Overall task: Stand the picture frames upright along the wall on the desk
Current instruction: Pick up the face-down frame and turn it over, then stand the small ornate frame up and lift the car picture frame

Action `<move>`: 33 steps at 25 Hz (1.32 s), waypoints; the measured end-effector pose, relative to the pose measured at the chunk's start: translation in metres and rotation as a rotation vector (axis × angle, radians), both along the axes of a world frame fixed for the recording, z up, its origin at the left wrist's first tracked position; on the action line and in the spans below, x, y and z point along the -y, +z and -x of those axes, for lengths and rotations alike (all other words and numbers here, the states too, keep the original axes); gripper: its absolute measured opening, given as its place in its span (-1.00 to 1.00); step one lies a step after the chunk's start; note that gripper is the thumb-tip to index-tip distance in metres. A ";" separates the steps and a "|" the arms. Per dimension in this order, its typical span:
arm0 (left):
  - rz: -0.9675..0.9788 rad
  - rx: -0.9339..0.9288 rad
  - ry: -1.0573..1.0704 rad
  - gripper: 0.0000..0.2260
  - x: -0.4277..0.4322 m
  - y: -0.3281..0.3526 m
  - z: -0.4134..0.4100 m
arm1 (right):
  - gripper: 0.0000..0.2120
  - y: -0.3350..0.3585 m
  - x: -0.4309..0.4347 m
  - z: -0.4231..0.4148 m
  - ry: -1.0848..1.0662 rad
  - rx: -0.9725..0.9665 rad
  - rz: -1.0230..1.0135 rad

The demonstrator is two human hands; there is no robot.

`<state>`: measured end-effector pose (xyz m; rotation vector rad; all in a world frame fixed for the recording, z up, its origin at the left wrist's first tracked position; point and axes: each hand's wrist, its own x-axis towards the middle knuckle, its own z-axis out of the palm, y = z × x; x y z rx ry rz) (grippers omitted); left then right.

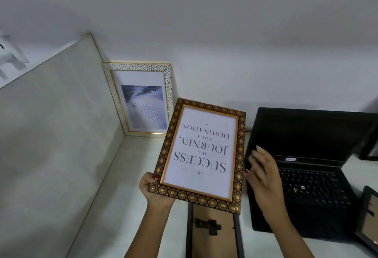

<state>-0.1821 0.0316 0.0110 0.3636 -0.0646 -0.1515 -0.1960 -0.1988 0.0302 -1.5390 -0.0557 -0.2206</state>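
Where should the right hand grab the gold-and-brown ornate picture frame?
Probably the long right-side border of the gold-and-brown ornate picture frame, from the right. The left hand pinches only the near-left corner, leaving it tilted, and the open right hand is beside that edge.

This looks like an office cubicle or a desk nook. A pale, fabric-like partition panel closes the left side and meets a plain white wall at a corner. The white surface carries an open black laptop with its screen dark. Framed prints with motivational slogans sit here too: a white-and-gold frame stands against the wall in the corner, and a brown-and-gold frame shows a line about success.
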 end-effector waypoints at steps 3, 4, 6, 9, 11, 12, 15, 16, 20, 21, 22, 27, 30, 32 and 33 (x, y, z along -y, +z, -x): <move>-0.048 0.162 -0.012 -0.67 0.013 0.022 -0.009 | -0.48 0.012 0.031 0.020 -0.055 -0.094 -0.127; -0.200 0.078 0.031 -0.62 0.018 0.029 -0.015 | -0.41 0.017 0.043 0.025 -0.100 -0.057 -0.036; -0.290 0.054 -0.090 -0.51 0.031 0.046 -0.020 | -0.25 0.037 0.069 0.032 -0.175 0.077 0.194; -0.469 0.203 -0.463 -0.47 0.099 0.103 -0.015 | -0.09 0.067 0.128 0.041 -0.176 0.334 0.755; -0.767 0.464 -0.678 -0.65 0.169 0.120 -0.014 | -0.05 0.080 0.169 0.041 -0.057 0.311 1.119; -0.947 0.493 -0.769 -0.72 0.210 0.116 -0.012 | -0.06 0.081 0.193 0.042 0.071 0.208 1.209; -1.113 0.425 -1.137 -0.64 0.297 0.089 0.010 | -0.25 0.068 0.273 0.050 0.416 -0.189 0.961; -1.138 0.330 -1.145 -0.64 0.326 0.084 0.010 | -0.45 0.059 0.303 0.054 0.453 -0.168 0.906; -1.138 0.172 -0.817 -0.62 0.404 0.099 0.001 | -0.75 0.040 0.406 0.064 0.211 -0.075 0.842; -1.113 0.160 -0.734 -0.61 0.412 0.101 -0.005 | -0.73 0.038 0.429 0.066 0.119 -0.094 0.783; -1.119 0.128 -0.655 -0.62 0.422 0.102 -0.013 | -0.73 0.034 0.454 0.067 0.017 -0.107 0.690; -1.107 -0.105 -0.521 -0.66 0.498 0.065 -0.046 | -0.54 0.001 0.549 0.057 -0.462 -0.185 0.005; -1.183 -0.212 -0.577 -0.69 0.561 0.032 -0.063 | -0.92 -0.023 0.573 0.036 -0.606 -0.229 -0.222; -1.247 -0.263 -0.498 -0.64 0.608 0.016 -0.092 | -0.92 -0.035 0.598 0.013 -0.699 -0.260 -0.252; -1.280 -0.266 -0.433 -0.54 0.630 0.010 -0.110 | -0.93 -0.042 0.612 0.002 -0.733 -0.280 -0.256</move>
